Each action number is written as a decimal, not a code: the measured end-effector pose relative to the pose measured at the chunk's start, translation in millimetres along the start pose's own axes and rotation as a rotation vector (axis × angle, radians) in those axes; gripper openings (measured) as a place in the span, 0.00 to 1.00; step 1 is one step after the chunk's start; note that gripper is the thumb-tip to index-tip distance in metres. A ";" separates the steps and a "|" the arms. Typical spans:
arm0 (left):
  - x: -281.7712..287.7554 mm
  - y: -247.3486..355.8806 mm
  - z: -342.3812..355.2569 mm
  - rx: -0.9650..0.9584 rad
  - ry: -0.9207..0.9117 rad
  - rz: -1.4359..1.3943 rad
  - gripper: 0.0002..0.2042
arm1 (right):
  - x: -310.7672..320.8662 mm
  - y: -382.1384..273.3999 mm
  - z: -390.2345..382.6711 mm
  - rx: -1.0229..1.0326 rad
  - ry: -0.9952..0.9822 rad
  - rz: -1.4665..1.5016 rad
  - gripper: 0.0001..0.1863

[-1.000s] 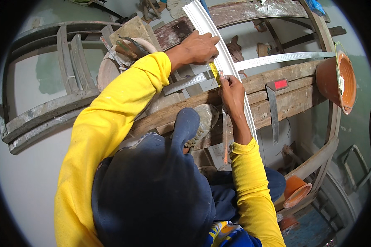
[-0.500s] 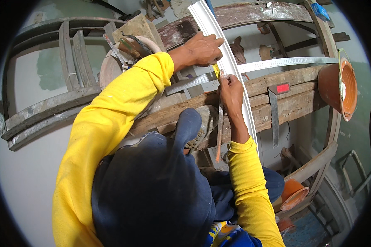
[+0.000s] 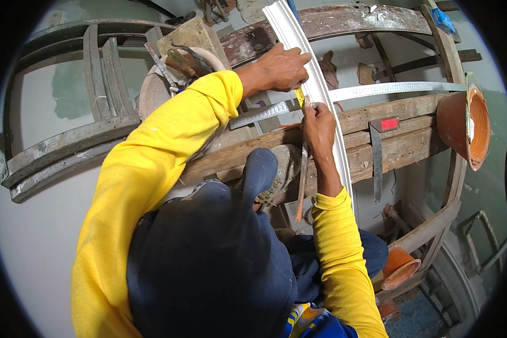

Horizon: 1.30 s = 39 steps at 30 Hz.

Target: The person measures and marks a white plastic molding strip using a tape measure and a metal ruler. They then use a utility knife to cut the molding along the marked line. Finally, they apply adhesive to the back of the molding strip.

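Note:
A long white grooved moulding [image 3: 315,76] slants across the wooden planks, running from the top middle down past my right forearm. My left hand [image 3: 281,69] is curled over its left edge, fingers bent; what lies under the palm is hidden. A short yellow piece of measuring tape [image 3: 299,97] shows between my two hands against the moulding's edge. Lower down, my right hand [image 3: 320,127] is closed at the same edge, thumb and fingertips pinched on the tape. From below it hangs a narrow brownish strip [image 3: 302,188] with an orange end, seemingly the same tape's back.
Rough planks [image 3: 388,149] carry a square [image 3: 377,152] with a red patch. A silvery metal strip [image 3: 394,90] passes under the moulding. An orange bucket [image 3: 462,127] hangs at right; another orange bucket [image 3: 400,267] sits lower. A tool bucket [image 3: 158,93] stands left, beside a grey frame [image 3: 67,149].
The whole view has shifted slightly. Both hands keep the same places on the moulding, with the tape between them.

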<state>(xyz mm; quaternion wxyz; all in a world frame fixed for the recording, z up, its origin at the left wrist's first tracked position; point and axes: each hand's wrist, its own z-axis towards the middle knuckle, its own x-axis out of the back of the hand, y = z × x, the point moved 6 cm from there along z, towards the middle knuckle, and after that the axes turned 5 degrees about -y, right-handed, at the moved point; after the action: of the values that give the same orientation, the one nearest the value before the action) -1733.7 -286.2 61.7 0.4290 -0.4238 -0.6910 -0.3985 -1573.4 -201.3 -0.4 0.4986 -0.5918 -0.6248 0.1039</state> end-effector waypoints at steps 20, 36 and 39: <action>-2.0 -0.2 1.7 0.016 -0.039 0.017 0.10 | 0.2 -3.3 -4.8 0.051 0.059 -0.005 0.23; -12.3 -3.9 1.2 0.006 0.081 0.083 0.09 | 0.4 -2.5 0.2 0.091 0.025 -0.012 0.23; -9.9 -2.1 3.9 0.002 0.059 0.069 0.09 | -0.1 5.1 1.4 0.072 0.044 0.040 0.22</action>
<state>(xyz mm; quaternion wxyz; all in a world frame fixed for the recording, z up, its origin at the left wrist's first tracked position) -1734.0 -285.8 50.8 0.4630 -0.4349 -0.6634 -0.3954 -1571.2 -199.3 -4.9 0.5308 -0.5882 -0.5975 0.1233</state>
